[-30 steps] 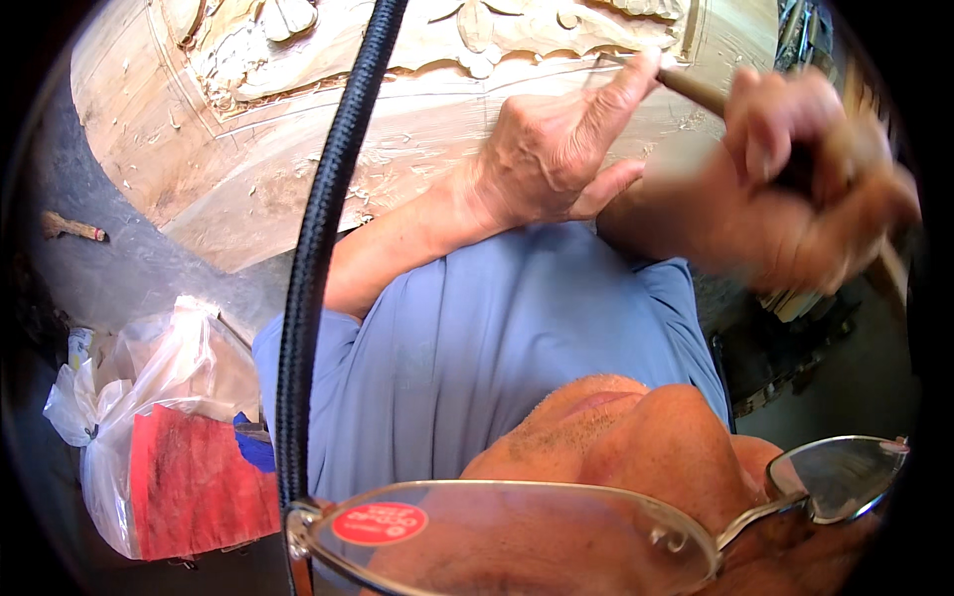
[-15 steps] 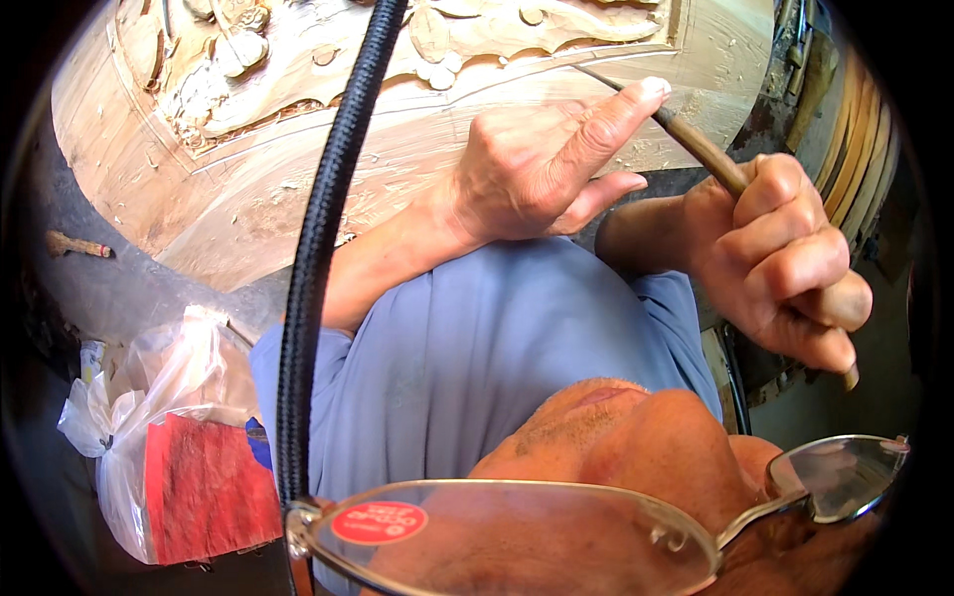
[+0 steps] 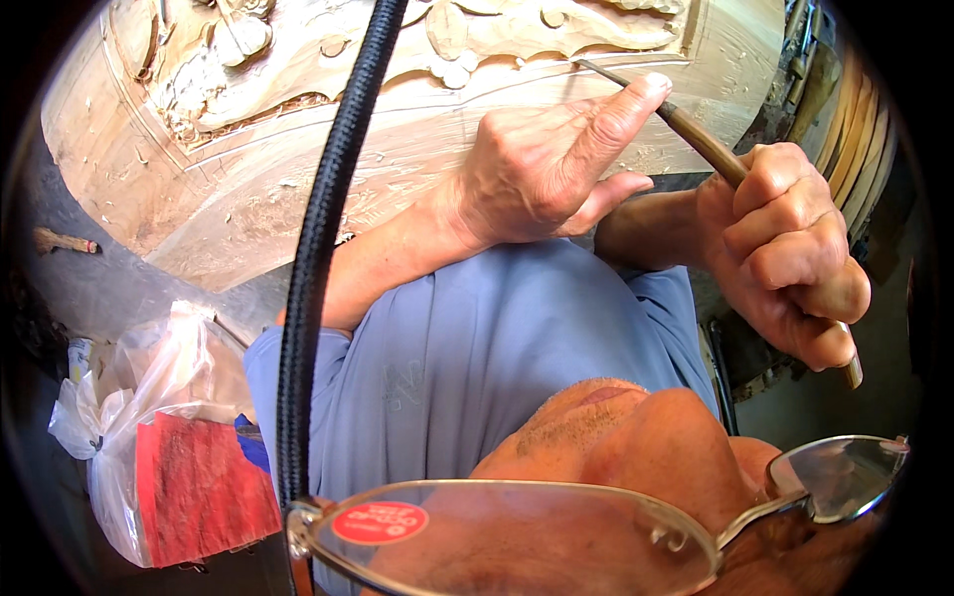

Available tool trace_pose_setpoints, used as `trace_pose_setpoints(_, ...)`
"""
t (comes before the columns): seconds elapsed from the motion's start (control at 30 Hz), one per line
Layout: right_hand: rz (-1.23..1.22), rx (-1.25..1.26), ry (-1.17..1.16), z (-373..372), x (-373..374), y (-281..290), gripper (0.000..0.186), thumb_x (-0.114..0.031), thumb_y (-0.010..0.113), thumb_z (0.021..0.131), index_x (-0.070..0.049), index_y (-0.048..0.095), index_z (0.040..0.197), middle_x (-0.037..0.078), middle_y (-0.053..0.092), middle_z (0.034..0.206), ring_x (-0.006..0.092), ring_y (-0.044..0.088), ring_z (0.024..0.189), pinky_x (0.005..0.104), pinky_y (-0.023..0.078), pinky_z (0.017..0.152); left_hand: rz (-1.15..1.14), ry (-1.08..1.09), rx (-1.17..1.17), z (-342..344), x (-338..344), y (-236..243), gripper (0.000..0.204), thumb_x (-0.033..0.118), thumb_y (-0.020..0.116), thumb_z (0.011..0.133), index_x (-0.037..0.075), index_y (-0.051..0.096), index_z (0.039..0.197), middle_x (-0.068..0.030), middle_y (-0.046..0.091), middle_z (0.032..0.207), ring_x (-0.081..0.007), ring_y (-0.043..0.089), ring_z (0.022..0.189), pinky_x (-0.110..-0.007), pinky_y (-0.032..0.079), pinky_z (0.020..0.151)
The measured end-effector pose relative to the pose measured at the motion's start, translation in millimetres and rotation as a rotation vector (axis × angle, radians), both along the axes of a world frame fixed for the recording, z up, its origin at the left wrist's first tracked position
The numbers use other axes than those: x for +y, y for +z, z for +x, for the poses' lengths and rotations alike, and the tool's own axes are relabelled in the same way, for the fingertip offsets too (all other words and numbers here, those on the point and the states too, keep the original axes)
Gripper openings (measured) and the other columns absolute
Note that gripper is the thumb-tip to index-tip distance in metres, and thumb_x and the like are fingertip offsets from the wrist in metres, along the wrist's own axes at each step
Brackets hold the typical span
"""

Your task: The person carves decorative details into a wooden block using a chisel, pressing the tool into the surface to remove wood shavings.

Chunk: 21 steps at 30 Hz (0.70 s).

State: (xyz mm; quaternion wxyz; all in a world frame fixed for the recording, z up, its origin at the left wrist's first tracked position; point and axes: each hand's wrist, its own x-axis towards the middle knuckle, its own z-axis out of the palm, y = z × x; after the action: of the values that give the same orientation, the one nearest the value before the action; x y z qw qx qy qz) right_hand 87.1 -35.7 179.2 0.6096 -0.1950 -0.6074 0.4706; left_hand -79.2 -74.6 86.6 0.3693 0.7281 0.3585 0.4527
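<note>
A carving chisel (image 3: 711,144) slants across a pale carved wooden panel (image 3: 258,214). Its thin metal tip meets the wood just below the raised relief, close to a pencilled border line. My right hand (image 3: 785,248) is wrapped round the wooden handle, whose butt end pokes out beneath the fist. Against the panel's near part rests my left hand (image 3: 552,164), a digit lying over the chisel's shank. Its other fingers are partly hidden, but it appears to grip the shank.
Wood shavings dot the panel. A clear plastic bag (image 3: 189,348) with a red sheet (image 3: 204,487) is at lower left, and a wooden-handled tool (image 3: 65,241) lies at the left. Curved wooden strips (image 3: 860,139) stand at upper right. A black braided cable (image 3: 323,199) crosses the view.
The chisel tip sits slightly farther along the relief's edge, with both hands still on the tool. My right fist has turned a little, exposing more of the butt. The view has shifted slightly.
</note>
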Motion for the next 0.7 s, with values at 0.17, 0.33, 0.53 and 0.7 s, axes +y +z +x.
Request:
trace_pose_setpoints(0.17,0.000,-0.014,0.015,-1.7,1.2,-0.4,0.049,-0.050,0.042,0.107,-0.015,0.036,0.073,0.000,0.051,0.059,0.0061,0.035,0.039,0.0234,0.021,0.042,-0.029,0.012,-0.010,-0.2,0.3,3.3,0.076,0.022,0.087,0.079,-0.006,0.054,0.141,-0.0120,0.076,0.117,-0.0224,0.073,0.082,-0.032,0.059,0.075)
trace_pose_setpoints(0.33,0.082,-0.058,-0.006,-14.7,-5.4,-4.8,0.050,-0.050,0.038,0.110,-0.015,0.036,0.075,0.002,0.051,0.060,0.0079,0.037,0.039,0.0242,0.022,0.041,0.007,0.063,-0.053,0.8,-1.5,-1.9,0.066,0.013,0.086,0.078,-0.005,0.058,0.135,-0.0106,0.077,0.114,-0.0196,0.073,0.077,-0.029,0.058,0.069)
trace_pose_setpoints(0.53,0.308,-0.184,-0.184,-38.0,-33.4,-22.1,0.051,-0.045,0.034,0.113,-0.010,0.037,0.076,0.007,0.053,0.064,0.0131,0.044,0.040,0.0267,0.029,0.039,0.090,0.148,-0.102,1.6,-3.0,-13.8,0.050,0.004,0.084,0.078,-0.003,0.063,0.123,-0.0096,0.079,0.106,-0.0172,0.072,0.070,-0.028,0.057,0.061)
trace_pose_setpoints(0.7,0.433,-0.197,-0.297,-60.3,-47.4,-34.9,0.051,-0.042,0.039,0.112,-0.008,0.038,0.075,0.010,0.055,0.063,0.0161,0.048,0.040,0.0281,0.034,0.037,0.083,0.170,-0.107,-3.0,-4.4,-15.4,0.044,0.000,0.084,0.078,0.000,0.066,0.118,-0.0102,0.079,0.102,-0.0176,0.074,0.070,-0.028,0.058,0.061)
